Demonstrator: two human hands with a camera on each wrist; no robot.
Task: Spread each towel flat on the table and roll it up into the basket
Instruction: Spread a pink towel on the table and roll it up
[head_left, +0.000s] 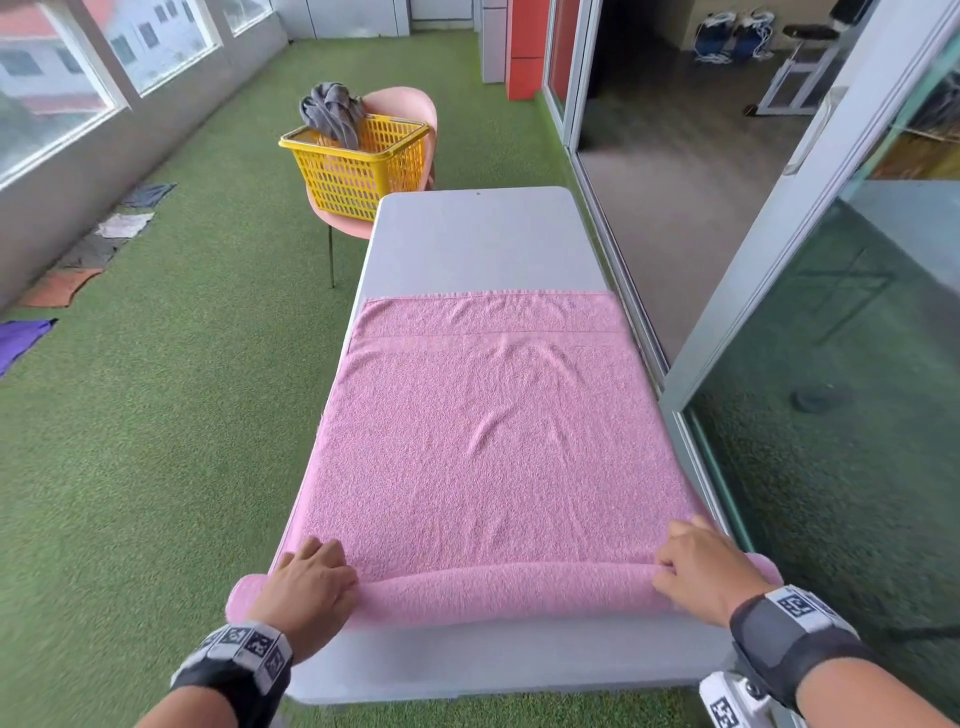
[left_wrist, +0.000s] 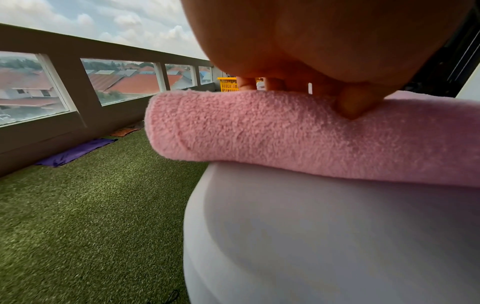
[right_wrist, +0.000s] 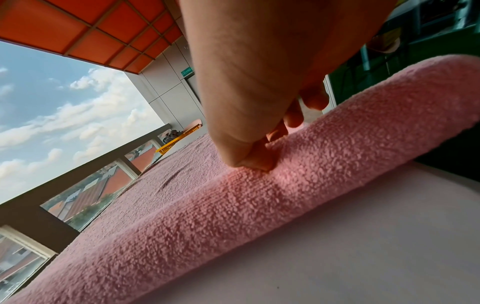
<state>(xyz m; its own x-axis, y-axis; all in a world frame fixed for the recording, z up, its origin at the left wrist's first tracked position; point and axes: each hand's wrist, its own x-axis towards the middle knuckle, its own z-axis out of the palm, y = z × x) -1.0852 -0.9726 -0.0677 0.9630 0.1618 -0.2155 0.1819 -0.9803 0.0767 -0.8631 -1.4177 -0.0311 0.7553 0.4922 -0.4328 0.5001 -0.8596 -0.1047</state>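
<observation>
A pink towel (head_left: 483, 441) lies spread along the grey table (head_left: 478, 239), and its near end is rolled into a thick roll (head_left: 498, 590). My left hand (head_left: 311, 577) grips the left end of the roll (left_wrist: 285, 131), fingers curled over the top and thumb pressed into it. My right hand (head_left: 696, 566) grips the right end of the roll (right_wrist: 259, 205) the same way, thumb dug into the pile. Both ends of the roll overhang the table sides. A yellow basket (head_left: 358, 166) holding a grey towel (head_left: 332, 111) stands on a pink chair (head_left: 410, 111) beyond the far left corner.
Green artificial turf (head_left: 171, 415) surrounds the table. Several cloths lie on the turf by the left wall, among them a purple one (head_left: 21, 338) and an orange one (head_left: 57, 286). A glass sliding door (head_left: 779, 312) runs close along the table's right side.
</observation>
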